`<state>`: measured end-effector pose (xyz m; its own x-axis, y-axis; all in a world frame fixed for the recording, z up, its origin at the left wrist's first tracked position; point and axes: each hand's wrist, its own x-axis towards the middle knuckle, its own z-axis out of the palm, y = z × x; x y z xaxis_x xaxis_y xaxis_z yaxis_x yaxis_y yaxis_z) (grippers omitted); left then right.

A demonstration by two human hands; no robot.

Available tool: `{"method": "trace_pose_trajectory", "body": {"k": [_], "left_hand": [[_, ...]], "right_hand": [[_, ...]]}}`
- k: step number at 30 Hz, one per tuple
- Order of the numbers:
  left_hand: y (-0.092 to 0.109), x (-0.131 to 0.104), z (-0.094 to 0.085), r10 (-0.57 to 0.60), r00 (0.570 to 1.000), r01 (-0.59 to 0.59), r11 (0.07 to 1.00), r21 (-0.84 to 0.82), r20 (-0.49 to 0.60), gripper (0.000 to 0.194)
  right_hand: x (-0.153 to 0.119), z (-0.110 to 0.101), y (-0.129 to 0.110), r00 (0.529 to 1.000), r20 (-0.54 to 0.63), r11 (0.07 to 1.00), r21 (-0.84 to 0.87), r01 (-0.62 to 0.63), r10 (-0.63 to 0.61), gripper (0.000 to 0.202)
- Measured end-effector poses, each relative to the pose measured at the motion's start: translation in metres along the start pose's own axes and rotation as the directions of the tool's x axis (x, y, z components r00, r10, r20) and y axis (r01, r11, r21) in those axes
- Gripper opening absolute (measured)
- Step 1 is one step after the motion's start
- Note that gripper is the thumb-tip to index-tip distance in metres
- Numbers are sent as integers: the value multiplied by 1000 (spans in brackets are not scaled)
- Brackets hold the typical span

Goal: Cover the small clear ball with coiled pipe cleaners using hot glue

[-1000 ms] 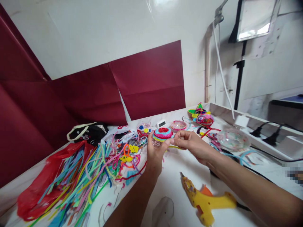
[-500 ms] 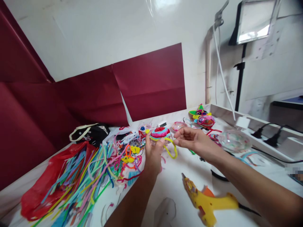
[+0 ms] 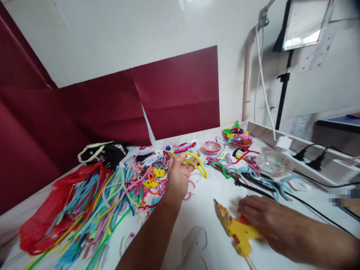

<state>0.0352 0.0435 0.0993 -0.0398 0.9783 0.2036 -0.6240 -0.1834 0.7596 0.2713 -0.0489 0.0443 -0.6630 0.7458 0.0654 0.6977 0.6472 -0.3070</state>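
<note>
My left hand (image 3: 177,173) holds up a small round piece (image 3: 184,148) wrapped in pink, blue and red pipe cleaners, and a loose yellow pipe cleaner (image 3: 197,165) curls out from it to the right. Lower down, my right hand (image 3: 264,216) lies over the rear of a yellow glue gun (image 3: 234,230) on the white table (image 3: 205,210); its nozzle points up and left. Whether the fingers have closed around the gun is not clear.
A big heap of coloured pipe cleaners (image 3: 98,206) spills from a red plastic bag (image 3: 42,221) at left. Finished colourful ornaments (image 3: 239,138), a clear plastic dome (image 3: 271,163), black cables (image 3: 281,189) and plugs (image 3: 309,157) lie at right. A black pouch (image 3: 104,154) sits at the back.
My right hand left the yellow pipe cleaner by the wrapped piece and dropped down onto the glue gun. My left hand keeps holding the piece, now tilted.
</note>
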Motion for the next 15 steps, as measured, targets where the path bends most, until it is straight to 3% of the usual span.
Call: {"method": "trace_pose_trajectory", "body": {"k": [3,6,9,12,15], "left_hand": [[-1,0,-1,-28,999,27,999,25,24,20],[-1,0,-2,-38,998,35,998,56,51,20],[0,-3,1,-57,996,54,998,35,65,20],[3,-7,6,-71,994,70,997,17,83,21],[8,-13,11,-56,990,53,998,28,133,21]], "right_hand": [[-5,16,-7,998,51,992,-118,-41,47,69],[-4,18,-13,996,73,983,-180,-39,53,69],[-3,8,-16,996,-85,995,-102,-21,13,62],[0,-1,-18,954,-296,998,-37,-58,44,49],[-1,-2,-17,958,-285,998,-53,-20,4,43]]}}
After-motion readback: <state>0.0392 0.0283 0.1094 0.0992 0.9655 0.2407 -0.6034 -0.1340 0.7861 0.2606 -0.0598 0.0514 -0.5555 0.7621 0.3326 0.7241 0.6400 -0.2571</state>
